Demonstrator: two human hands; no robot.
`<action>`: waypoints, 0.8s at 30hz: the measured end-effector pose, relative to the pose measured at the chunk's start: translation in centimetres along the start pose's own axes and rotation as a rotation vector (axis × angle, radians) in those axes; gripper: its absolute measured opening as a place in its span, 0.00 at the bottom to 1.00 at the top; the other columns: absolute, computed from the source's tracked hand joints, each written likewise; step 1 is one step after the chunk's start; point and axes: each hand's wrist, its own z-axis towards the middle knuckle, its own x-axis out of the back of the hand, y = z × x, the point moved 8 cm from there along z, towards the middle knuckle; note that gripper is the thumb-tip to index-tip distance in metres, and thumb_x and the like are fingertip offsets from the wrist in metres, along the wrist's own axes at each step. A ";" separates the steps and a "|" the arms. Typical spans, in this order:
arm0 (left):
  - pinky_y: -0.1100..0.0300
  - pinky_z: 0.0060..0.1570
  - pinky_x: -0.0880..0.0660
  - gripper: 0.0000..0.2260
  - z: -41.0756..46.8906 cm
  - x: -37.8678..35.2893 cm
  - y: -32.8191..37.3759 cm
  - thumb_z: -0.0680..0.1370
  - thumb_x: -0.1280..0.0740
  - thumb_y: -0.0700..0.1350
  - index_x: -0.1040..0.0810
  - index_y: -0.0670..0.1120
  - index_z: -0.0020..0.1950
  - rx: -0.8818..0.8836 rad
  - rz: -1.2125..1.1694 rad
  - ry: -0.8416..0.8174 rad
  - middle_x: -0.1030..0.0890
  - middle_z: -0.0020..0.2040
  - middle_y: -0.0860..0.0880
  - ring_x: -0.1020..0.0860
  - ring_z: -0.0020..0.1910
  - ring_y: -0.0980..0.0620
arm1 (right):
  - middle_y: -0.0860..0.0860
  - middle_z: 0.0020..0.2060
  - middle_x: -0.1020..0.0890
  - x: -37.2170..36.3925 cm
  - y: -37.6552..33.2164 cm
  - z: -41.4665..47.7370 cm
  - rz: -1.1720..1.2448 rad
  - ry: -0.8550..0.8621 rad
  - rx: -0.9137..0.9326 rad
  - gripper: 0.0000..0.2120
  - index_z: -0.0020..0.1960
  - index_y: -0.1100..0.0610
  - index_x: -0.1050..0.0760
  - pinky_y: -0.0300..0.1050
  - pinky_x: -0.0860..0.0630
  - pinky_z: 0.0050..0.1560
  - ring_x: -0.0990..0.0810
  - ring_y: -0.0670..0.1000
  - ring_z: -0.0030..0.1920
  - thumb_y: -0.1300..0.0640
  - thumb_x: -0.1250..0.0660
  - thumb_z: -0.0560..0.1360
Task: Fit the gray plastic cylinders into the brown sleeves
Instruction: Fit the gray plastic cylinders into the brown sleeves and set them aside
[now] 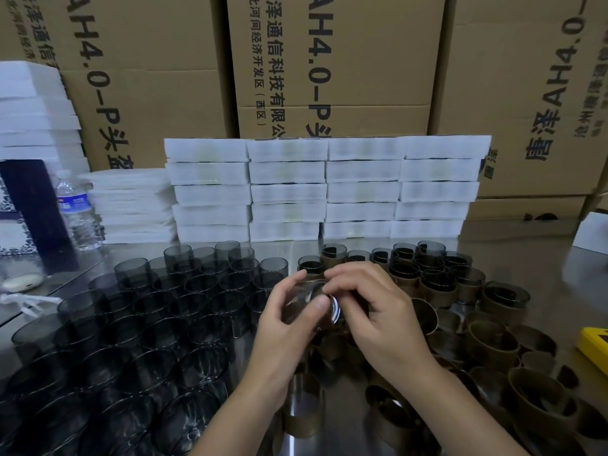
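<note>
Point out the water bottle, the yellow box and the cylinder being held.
water bottle (71,204), head view, on its blue label.
yellow box (596,346), head view, on its top face.
held cylinder (307,290), head view, on its gray wall.

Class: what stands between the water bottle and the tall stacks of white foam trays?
A lower pile of white foam sheets, shown in the head view.

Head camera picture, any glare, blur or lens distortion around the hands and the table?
Head view: wide-angle bending tilts the brown cardboard boxes outward at the edges; a bright glare streak sits on the gray plastic cylinder held between the left hand and right hand; the shiny metal table mirrors light; the standing gray cylinders at lower left look soft and smeared.
</note>
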 end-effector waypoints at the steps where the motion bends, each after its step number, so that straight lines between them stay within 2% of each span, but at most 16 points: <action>1: 0.58 0.50 0.22 0.30 0.0 -0.3 0.0 0.58 0.25 0.59 0.23 0.60 0.59 -0.003 0.004 -0.028 0.17 0.49 0.58 0.18 0.51 0.55 | 0.44 0.47 0.20 -0.1 -0.1 0.0 0.004 -0.007 0.010 0.11 0.44 0.54 0.20 0.37 0.28 0.54 0.22 0.45 0.52 0.69 0.35 0.71; 4: 0.61 0.48 0.23 0.35 0.0 -0.6 -0.2 0.56 0.23 0.55 0.25 0.58 0.62 -0.002 0.017 -0.070 0.17 0.49 0.57 0.18 0.48 0.57 | 0.46 0.47 0.20 0.1 -0.3 0.0 0.020 0.008 0.034 0.11 0.44 0.55 0.18 0.35 0.27 0.53 0.22 0.44 0.51 0.69 0.33 0.70; 6: 0.54 0.54 0.22 0.35 -0.1 -0.8 -0.3 0.56 0.23 0.56 0.26 0.58 0.63 0.000 0.039 -0.099 0.17 0.53 0.55 0.19 0.54 0.54 | 0.44 0.47 0.20 0.3 -0.6 0.0 0.023 0.037 0.068 0.12 0.46 0.55 0.19 0.33 0.27 0.52 0.22 0.42 0.51 0.70 0.32 0.70; 8: 0.49 0.58 0.22 0.34 -0.3 -1.1 -0.5 0.57 0.23 0.56 0.25 0.57 0.62 0.010 0.026 -0.126 0.18 0.54 0.53 0.20 0.57 0.50 | 0.41 0.47 0.20 0.4 -0.8 0.0 0.012 0.059 0.089 0.16 0.50 0.51 0.21 0.32 0.28 0.53 0.22 0.39 0.51 0.69 0.31 0.70; 10: 0.52 0.54 0.21 0.30 -0.4 -1.1 -0.7 0.58 0.24 0.54 0.23 0.58 0.59 0.018 -0.017 -0.121 0.17 0.52 0.54 0.19 0.56 0.51 | 0.42 0.47 0.20 0.5 -0.6 -0.1 -0.008 0.085 0.061 0.15 0.51 0.51 0.21 0.32 0.28 0.53 0.22 0.39 0.51 0.67 0.30 0.69; 13: 0.59 0.44 0.21 0.27 -0.2 -0.8 -0.5 0.58 0.25 0.49 0.22 0.58 0.56 0.028 -0.153 -0.075 0.16 0.49 0.52 0.17 0.49 0.52 | 0.41 0.49 0.20 0.4 0.6 -0.2 0.006 0.071 -0.093 0.11 0.51 0.50 0.21 0.32 0.27 0.53 0.22 0.40 0.52 0.59 0.29 0.70; 16: 0.58 0.44 0.19 0.28 0.1 0.0 -0.1 0.62 0.25 0.40 0.24 0.52 0.61 0.018 -0.276 0.018 0.16 0.51 0.47 0.16 0.49 0.49 | 0.40 0.54 0.21 -0.8 2.5 -0.7 0.151 -0.065 -0.353 0.15 0.57 0.43 0.27 0.33 0.26 0.54 0.22 0.40 0.55 0.52 0.29 0.72; 19: 0.57 0.47 0.19 0.28 0.2 0.7 0.2 0.64 0.26 0.37 0.25 0.51 0.62 -0.002 -0.319 0.079 0.17 0.55 0.44 0.17 0.50 0.49 | 0.43 0.56 0.21 -2.5 3.5 -1.4 0.340 -0.202 -0.539 0.19 0.61 0.44 0.30 0.31 0.26 0.52 0.21 0.38 0.55 0.54 0.30 0.73; 22: 0.56 0.48 0.21 0.23 0.1 1.0 0.2 0.69 0.30 0.38 0.25 0.51 0.62 -0.021 -0.298 0.103 0.17 0.55 0.45 0.18 0.51 0.48 | 0.45 0.56 0.19 -3.1 3.6 -1.7 0.384 -0.250 -0.569 0.18 0.62 0.47 0.29 0.33 0.25 0.55 0.20 0.39 0.55 0.59 0.32 0.75; 24: 0.59 0.44 0.20 0.24 0.1 1.1 0.3 0.65 0.31 0.38 0.24 0.50 0.61 -0.053 -0.271 0.114 0.16 0.51 0.49 0.17 0.49 0.51 | 0.44 0.55 0.18 -2.9 3.4 -1.6 0.348 -0.249 -0.548 0.17 0.62 0.47 0.28 0.36 0.25 0.58 0.21 0.39 0.56 0.62 0.35 0.77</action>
